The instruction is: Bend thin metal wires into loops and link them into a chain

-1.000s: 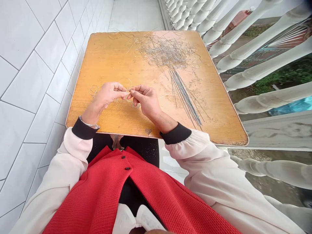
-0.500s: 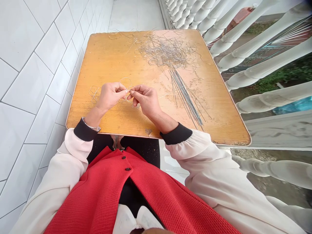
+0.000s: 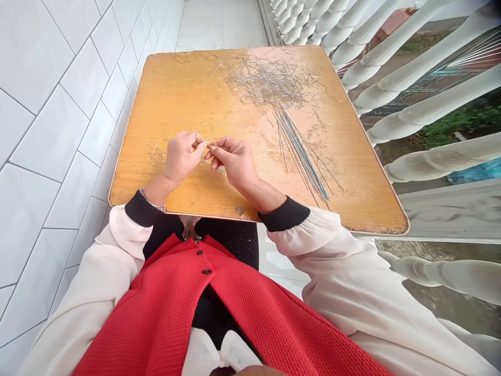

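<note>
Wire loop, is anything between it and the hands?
Nothing visible is. The left hand and the right hand both pinch the wire loop at their fingertips, over the wooden table; the tangled wire pile lies farther back.

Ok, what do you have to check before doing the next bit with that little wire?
1. Left hand and right hand both pinch the wire piece: ok.
2. Wire ends free of the fingers: cannot tell, too thin to see.
3. Bent wire loops lie apart, left of the left hand: ok.
4. Straight wire bundle lies close, right of the right hand: ok.
5. Tangled wire heap sits at the far side of the table, away from both hands: ok.
</note>
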A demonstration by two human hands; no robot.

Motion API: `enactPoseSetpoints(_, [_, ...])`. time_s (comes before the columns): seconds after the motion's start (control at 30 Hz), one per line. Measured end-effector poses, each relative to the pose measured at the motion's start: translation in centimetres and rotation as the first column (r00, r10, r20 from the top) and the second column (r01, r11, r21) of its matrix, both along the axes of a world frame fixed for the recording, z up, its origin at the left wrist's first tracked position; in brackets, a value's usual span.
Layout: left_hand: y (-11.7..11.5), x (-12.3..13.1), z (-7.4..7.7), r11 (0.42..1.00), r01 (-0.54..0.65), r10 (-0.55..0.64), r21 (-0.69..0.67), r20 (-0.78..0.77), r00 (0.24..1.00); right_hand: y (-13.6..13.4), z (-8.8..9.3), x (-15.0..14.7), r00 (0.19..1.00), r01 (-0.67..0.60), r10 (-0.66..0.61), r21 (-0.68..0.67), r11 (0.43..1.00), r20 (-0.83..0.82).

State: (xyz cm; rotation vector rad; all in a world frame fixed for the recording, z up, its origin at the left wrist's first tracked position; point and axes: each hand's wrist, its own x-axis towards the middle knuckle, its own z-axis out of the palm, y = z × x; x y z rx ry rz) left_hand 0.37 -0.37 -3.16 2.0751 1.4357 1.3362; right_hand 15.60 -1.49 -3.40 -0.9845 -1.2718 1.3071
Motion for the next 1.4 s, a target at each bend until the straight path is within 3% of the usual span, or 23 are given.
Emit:
enactPoseSetpoints(0.1, [0.0,0.1,0.4,0.991,0.013,0.005,-0.134,0.136,0.991,0.0,0.1,0.1,1.0,-0.016,0.016,0.007,1.0,-0.007])
enactPoseSetpoints(0.23, [0.2,-0.2,1.1,0.927,0.15,-0.032,-0.344,0.327,0.944,0.4,0.0,0.3,0.998,0.0,-0.001,0.019,1.0,0.056])
enactPoseSetpoints(0.47, [-0.1,-0.5,2.1,0.891,0.267,-0.112,-0.367,0.392,0.913,0.9,-1.2,0.5,0.953,0.114,-0.169,0.222,0.968,0.25])
enactPoseSetpoints(0.73, [-0.4,-0.5,2.4,0.827,0.336,-0.127,-0.45,0.434,0.892,0.7,-1.0,0.5,0.938,0.11,-0.195,0.286,0.952,0.287])
enactPoseSetpoints(1.0, [-0.3,-0.7,2.8,0.729,0.432,-0.183,-0.531,0.458,0.87,0.3,-0.7,0.4,0.938,0.111,-0.196,0.288,0.951,0.286])
enactPoseSetpoints(1.2, [0.3,-1.2,2.2,0.713,0.461,-0.195,-0.529,0.482,0.854,0.3,0.9,1.0,0.987,-0.046,0.033,0.082,0.996,0.156])
enactPoseSetpoints(1.4, [0.0,-1.2,2.3,0.666,0.483,-0.217,-0.569,0.472,0.855,0.7,1.5,1.3,0.997,-0.035,0.032,0.038,0.999,0.076])
